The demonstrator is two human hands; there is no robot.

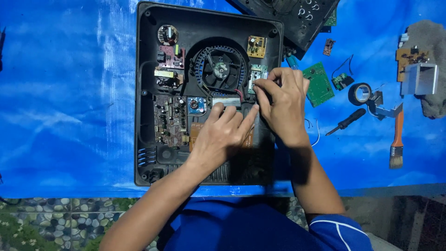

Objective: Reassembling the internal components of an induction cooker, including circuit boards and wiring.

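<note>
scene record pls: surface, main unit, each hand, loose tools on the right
surface: blue tarp
main unit: open black appliance base with cooling fan and circuit boards
left hand: flat on the boards below the fan, fingertips at a silver heat sink
right hand: fingers pinched at a small board beside the fan
tools right: green board, tape roll, screwdriver, paintbrush

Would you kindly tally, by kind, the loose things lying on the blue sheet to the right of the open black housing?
Green circuit boards: 2 (large, small)
Screwdrivers: 1
Tape rolls: 1
Paintbrushes: 1
Total: 5
</note>
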